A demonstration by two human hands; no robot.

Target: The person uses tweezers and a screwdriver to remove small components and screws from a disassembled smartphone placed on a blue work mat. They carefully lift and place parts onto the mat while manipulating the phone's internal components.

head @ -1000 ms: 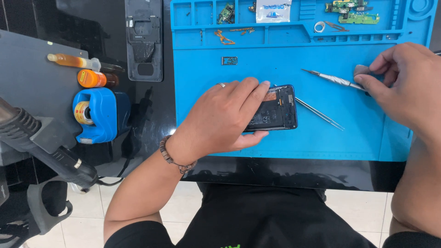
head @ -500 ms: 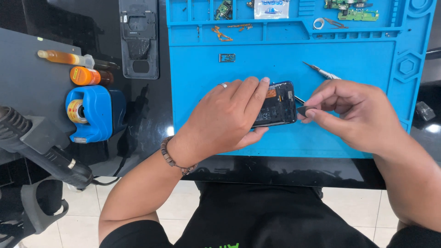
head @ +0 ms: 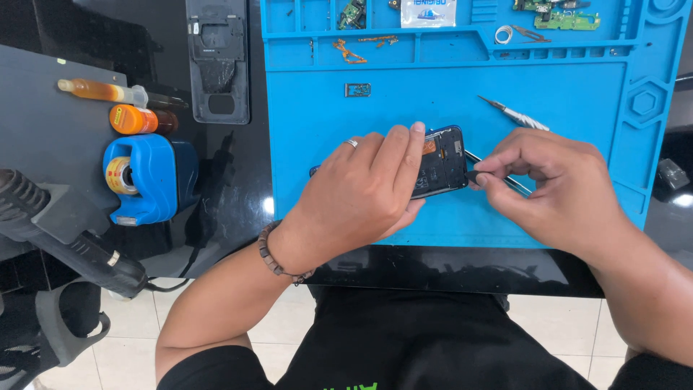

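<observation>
An opened phone (head: 442, 162), its inner boards showing, lies on the blue work mat (head: 577, 115). My left hand (head: 361, 195) covers most of it and presses it down, fingers spread over its left part; a ring sits on one finger and a bead bracelet on the wrist. My right hand (head: 552, 184) sits just right of the phone, fingers pinched on a small dark tool (head: 473, 175) whose tip touches the phone's right edge. Thin tweezers (head: 498, 177) lie under that hand.
A silver screwdriver (head: 516, 115) lies on the mat above my right hand. Small parts and circuit boards (head: 552, 16) fill the mat's top trays. Left of the mat: a phone back frame (head: 218, 61), a syringe (head: 108, 92), an orange bottle (head: 133, 120), a blue tape dispenser (head: 144, 177), a hot-air handle (head: 68, 238).
My right hand left the screwdriver at the right of the mat and came in to the phone's right edge with a small dark tool. The left hand stayed on the phone.
</observation>
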